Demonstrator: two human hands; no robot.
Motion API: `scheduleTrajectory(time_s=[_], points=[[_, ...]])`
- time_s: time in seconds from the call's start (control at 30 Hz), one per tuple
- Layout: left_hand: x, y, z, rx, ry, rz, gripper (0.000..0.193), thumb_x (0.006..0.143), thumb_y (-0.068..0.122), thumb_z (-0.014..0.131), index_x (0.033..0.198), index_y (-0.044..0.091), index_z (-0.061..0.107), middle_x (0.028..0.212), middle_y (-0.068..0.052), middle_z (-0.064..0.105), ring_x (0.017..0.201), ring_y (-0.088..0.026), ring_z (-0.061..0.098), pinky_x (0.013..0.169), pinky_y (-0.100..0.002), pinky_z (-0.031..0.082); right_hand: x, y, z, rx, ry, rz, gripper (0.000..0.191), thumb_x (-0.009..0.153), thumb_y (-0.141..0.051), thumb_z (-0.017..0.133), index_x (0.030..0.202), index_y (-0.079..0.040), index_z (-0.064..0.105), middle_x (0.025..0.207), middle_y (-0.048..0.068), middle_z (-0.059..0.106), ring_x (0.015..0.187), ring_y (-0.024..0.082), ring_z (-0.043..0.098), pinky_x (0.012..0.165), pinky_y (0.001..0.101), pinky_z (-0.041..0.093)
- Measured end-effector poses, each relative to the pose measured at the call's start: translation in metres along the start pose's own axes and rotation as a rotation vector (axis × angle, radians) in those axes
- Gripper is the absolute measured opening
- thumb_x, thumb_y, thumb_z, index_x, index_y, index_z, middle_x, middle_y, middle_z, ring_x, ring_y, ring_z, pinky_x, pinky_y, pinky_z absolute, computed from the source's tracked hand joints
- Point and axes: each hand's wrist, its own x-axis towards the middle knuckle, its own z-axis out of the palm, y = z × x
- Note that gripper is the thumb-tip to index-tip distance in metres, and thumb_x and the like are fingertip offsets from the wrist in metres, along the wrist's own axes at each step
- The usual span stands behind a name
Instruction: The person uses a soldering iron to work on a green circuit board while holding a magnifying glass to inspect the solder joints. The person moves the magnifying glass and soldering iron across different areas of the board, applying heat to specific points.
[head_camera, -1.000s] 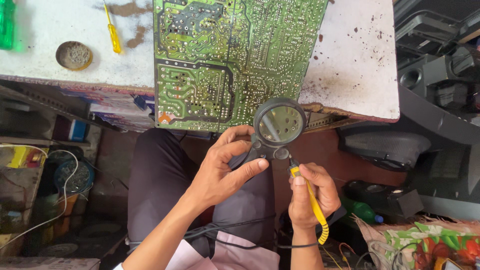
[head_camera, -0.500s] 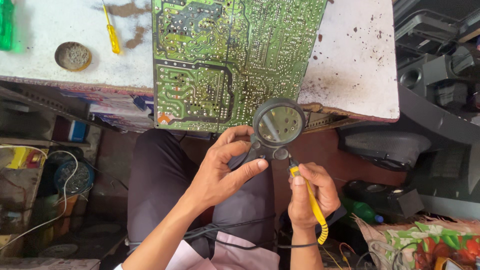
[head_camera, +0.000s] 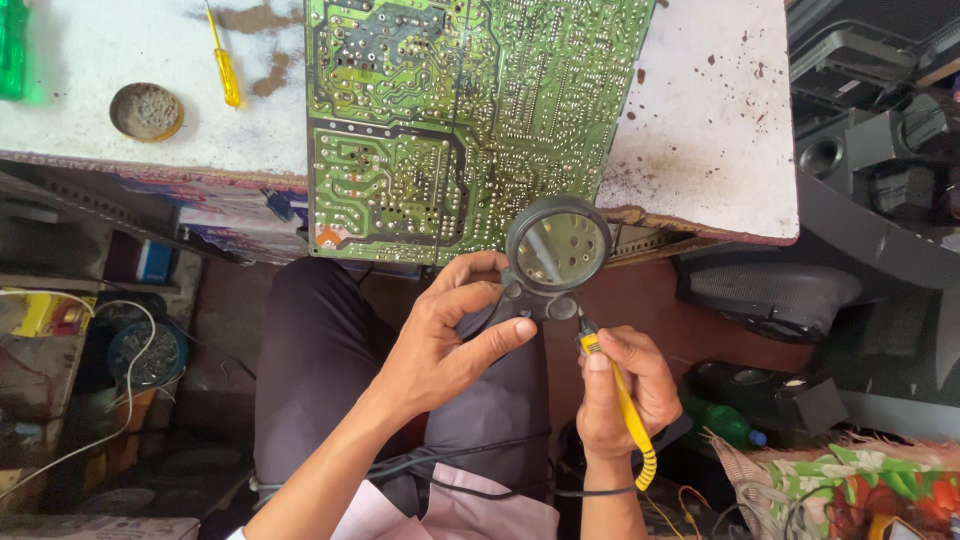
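Note:
My left hand (head_camera: 445, 345) grips the dark handle of a round black magnifying glass (head_camera: 556, 247), held over my lap at the near edge of a large green circuit board (head_camera: 460, 120). My right hand (head_camera: 620, 390) holds a yellow-handled soldering iron (head_camera: 625, 410), its tip pointing up under the magnifier's base. The board lies solder side up on a stained white table (head_camera: 700, 130) and overhangs its front edge toward me.
A yellow screwdriver (head_camera: 222, 62) and a small round tin (head_camera: 146, 110) lie on the table's left part. Cluttered shelves with wire coils (head_camera: 140, 350) stand left. Dark speaker housings (head_camera: 860, 150) are at right, a green bottle (head_camera: 725, 425) and patterned cloth (head_camera: 850, 490) lower right.

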Motion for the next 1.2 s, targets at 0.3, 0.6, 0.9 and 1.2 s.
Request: scheduleTrajectory(time_s=[0.3, 0.6, 0.9, 1.2], points=[[0.000, 0.000, 0.000, 0.000, -0.001, -0.007, 0.031, 0.088, 0.027, 0.080, 0.107, 0.004, 0.078, 0.132, -0.014, 0.064, 0.126, -0.027, 0.063, 0.105, -0.039, 0.049, 0.005, -0.005, 0.000, -0.032, -0.027, -0.014, 0.018, 0.096, 0.005, 0.062, 0.113, 0.003, 0.064, 0.100, 0.013, 0.068, 0.079, 0.014, 0.063, 0.070, 0.0246, 0.053], [0.000, 0.000, 0.000, 0.007, 0.002, -0.009, 0.031, 0.088, 0.027, 0.080, 0.108, 0.004, 0.077, 0.133, -0.015, 0.064, 0.126, -0.027, 0.063, 0.105, -0.039, 0.049, 0.011, -0.008, -0.003, -0.041, -0.051, -0.028, 0.016, 0.096, 0.004, 0.064, 0.112, 0.003, 0.065, 0.100, 0.013, 0.068, 0.079, 0.014, 0.063, 0.073, 0.0241, 0.053], [0.000, -0.001, -0.001, -0.003, 0.003, -0.004, 0.032, 0.088, 0.027, 0.080, 0.109, 0.003, 0.077, 0.133, -0.015, 0.064, 0.127, -0.027, 0.062, 0.106, -0.039, 0.048, 0.016, -0.012, -0.006, -0.094, -0.071, -0.024, 0.015, 0.094, 0.003, 0.066, 0.109, 0.003, 0.066, 0.099, 0.014, 0.068, 0.078, 0.013, 0.060, 0.068, 0.0208, 0.048], [0.000, 0.000, -0.001, -0.010, 0.002, -0.022, 0.032, 0.088, 0.029, 0.080, 0.109, 0.004, 0.078, 0.133, -0.015, 0.064, 0.126, -0.027, 0.062, 0.105, -0.039, 0.049, 0.017, -0.011, -0.005, -0.092, -0.058, -0.069, 0.016, 0.095, 0.004, 0.064, 0.111, 0.003, 0.066, 0.097, 0.013, 0.068, 0.074, 0.012, 0.062, 0.068, 0.0218, 0.049]])
